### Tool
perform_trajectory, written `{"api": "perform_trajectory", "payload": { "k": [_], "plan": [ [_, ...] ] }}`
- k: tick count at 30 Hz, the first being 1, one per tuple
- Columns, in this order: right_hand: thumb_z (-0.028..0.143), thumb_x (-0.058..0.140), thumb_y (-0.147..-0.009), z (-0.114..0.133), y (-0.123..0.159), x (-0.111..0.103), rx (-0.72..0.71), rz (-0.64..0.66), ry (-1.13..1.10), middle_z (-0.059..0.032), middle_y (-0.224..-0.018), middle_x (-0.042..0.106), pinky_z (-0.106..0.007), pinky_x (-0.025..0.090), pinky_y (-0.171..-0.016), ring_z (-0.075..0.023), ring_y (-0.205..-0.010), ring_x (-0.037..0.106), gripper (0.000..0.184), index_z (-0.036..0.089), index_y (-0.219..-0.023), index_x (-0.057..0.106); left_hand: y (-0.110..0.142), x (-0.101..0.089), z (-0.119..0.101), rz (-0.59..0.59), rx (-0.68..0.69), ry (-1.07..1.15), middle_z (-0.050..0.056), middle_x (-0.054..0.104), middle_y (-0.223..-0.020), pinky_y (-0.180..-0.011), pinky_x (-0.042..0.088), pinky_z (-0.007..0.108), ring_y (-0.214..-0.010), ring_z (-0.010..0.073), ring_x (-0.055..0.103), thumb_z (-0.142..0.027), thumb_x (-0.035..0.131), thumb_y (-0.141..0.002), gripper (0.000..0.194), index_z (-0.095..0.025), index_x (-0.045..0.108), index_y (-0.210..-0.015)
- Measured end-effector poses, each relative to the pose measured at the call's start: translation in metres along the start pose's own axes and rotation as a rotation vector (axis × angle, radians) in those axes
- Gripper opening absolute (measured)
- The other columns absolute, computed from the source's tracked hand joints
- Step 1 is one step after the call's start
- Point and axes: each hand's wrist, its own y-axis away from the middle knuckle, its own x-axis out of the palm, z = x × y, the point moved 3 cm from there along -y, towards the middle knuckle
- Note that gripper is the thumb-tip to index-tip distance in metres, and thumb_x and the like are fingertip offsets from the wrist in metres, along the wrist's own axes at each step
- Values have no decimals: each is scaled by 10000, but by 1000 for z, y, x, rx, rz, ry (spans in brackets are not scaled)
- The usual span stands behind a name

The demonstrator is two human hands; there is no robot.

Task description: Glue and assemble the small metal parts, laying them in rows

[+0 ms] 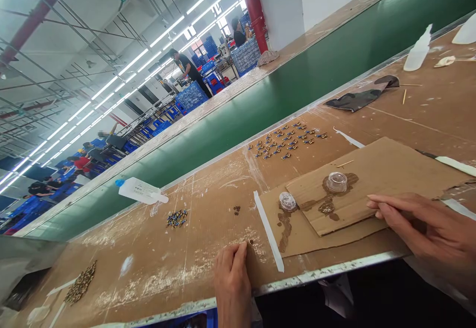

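While the L hand (233,276) rests at the near edge of the counter (208,189), fingers curled under w/ thumb close to index, a small dark bit (251,242) sits just beside its thumb tip; can't tell if anything's held there. R hand (427,224) is over the near R part of the cardboard (394,169), thumb & index tips drawn close together, other fingers bent; can't make out anything btwn the tips.

Cardboard is 2 overlapping sheets. A clear cup (336,182) stands on the upper sheet in a wet stain, w/ a thin stick (345,163) just past it; a clear dish (287,201) is on the lower sheet, by the upper one's L edge. White strip (268,231) runs along the cardboard's L side.

Beyond the L hand: a small group of dark pcs (237,210). Farther L, a tight cluster of blue-&-gold pcs (176,218), w/ a white bottle (141,191) on its side nearby, blue at one end. More blue-&-gold pcs are spread out past the cardboard, nr the green belt (223,139). Far L: heap of brassy pcs (81,283). Far R: camo cloth (364,92) & squeeze bottle (418,53), upright.
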Motion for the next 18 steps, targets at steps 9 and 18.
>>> {"api": "perform_trajectory", "payload": {
  "k": [9,18],
  "plan": [
    [290,509,-876,3,1,-1,4,11,2,13,-825,663,-200,470,-706,-90,-717,626,160,209,-958,620,4,2,-5,4,-75,176,58,599,-910,-759,447,321,-860,178,545,-158,498,-868,283,-265,641,-1087],
    [262,529,-870,4,0,0,-41,7,5,-5,-828,657,-189,470,-723,-82,-712,612,141,190,-946,623,5,1,-8,13,-81,187,56,581,-923,-746,453,324,-854,173,540,-197,484,-884,277,-289,627,-1103]
  ]
}}
